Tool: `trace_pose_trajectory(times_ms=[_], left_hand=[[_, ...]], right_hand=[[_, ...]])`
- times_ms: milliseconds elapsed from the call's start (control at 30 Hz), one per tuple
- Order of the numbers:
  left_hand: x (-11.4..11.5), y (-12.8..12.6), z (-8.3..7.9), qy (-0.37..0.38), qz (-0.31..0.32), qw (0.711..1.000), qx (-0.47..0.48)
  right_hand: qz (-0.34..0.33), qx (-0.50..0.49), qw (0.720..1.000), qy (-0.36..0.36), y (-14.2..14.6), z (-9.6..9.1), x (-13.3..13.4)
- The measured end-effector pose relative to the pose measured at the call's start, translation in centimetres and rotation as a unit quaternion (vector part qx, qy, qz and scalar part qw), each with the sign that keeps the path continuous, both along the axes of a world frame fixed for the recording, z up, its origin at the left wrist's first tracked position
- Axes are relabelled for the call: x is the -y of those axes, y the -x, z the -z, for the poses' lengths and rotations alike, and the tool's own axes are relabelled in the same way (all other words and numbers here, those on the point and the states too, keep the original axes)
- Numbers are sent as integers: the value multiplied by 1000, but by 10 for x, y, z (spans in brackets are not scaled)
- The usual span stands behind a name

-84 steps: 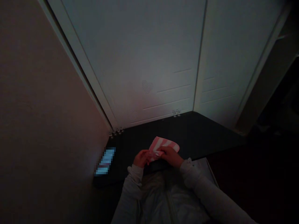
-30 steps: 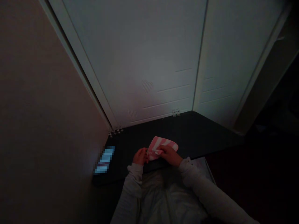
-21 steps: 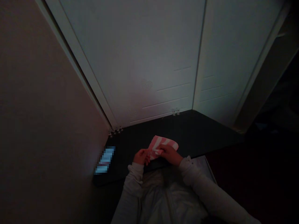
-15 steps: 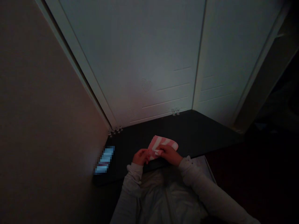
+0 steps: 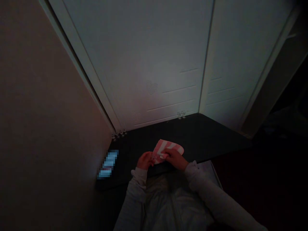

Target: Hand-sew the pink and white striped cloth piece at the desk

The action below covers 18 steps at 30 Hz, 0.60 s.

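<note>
A flat pink-and-white striped piece (image 5: 166,146), perhaps fabric, lies at the front of the dark tabletop. One end is straight-cut and the right end is rounded; I cannot tell exactly what it is. My right hand (image 5: 176,158) is closed on its lower edge, thumb and fingers pinching a small whitish fold. At its lower left corner, my left hand (image 5: 145,159) has its fingers curled in and pressed against the edge. What the left fingertips hold is too dark and small to make out clearly.
The dark tabletop (image 5: 192,134) runs up to white panels (image 5: 134,57) with embossed hearts and lines. Small clear objects (image 5: 181,115) stand along the back edge, with more (image 5: 119,134) in the left corner. A lit, pixelated screen (image 5: 108,164) is at left, near the brown wall (image 5: 48,128).
The view has shifted very slightly. Both hands stay at the striped piece in almost the same pose, the left fingers drawn in a little.
</note>
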<state>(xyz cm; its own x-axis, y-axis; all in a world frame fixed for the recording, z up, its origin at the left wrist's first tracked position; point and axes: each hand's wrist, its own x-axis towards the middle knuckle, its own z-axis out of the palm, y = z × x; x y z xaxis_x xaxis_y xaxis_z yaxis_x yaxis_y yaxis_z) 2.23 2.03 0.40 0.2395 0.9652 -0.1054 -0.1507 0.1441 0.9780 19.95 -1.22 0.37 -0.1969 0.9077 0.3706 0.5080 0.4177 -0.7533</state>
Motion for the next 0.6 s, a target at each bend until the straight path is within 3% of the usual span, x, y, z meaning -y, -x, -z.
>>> trace_pose_trajectory(times_ms=[267,600], left_hand=[[1,-9,-3,12,11,995,-101],[-3,-1,8,-40,32,997,-49]], right_hand=[[1,-9,1000,5,1,2,0],[-5,-12,1000,10,1,-2,2]])
